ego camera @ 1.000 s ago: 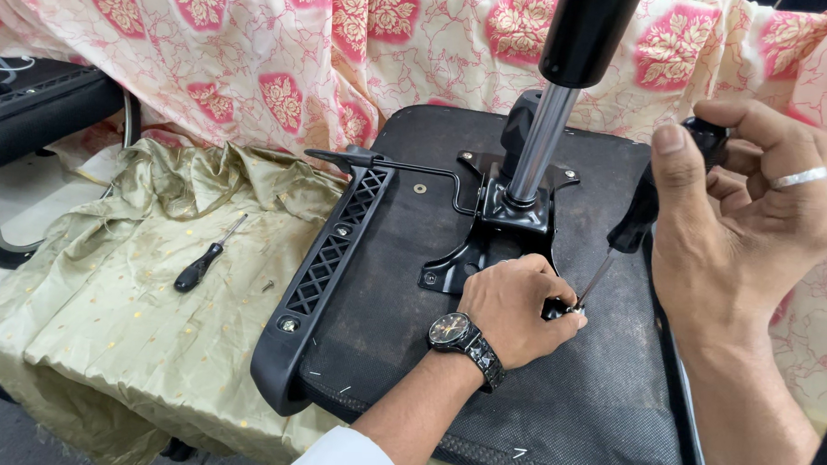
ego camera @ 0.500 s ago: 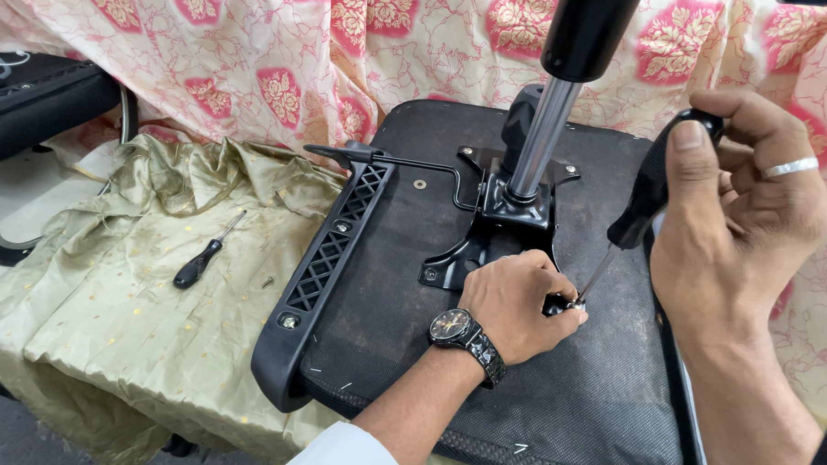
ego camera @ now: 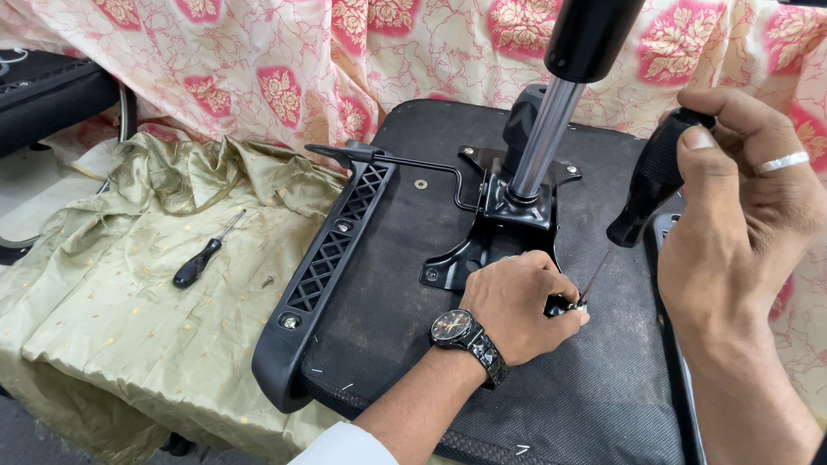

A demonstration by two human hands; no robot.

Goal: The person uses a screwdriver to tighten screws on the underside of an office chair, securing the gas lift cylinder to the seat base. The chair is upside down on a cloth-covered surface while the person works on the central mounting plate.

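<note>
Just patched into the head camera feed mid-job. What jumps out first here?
An upturned black office chair seat fills the middle, its chrome gas cylinder rising from the metal base plate. The right hand grips a black-handled screwdriver angled down to where the left hand, wristwatch on, pinches near the tip. A smaller spare screwdriver lies on the olive cloth at left.

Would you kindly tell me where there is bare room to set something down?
Free: the olive-green cloth below the black-handled spare screwdriver, and the seat underside beside the black lattice armrest. Crowded: around the metal bracket, where left hand and right hand work.
</note>
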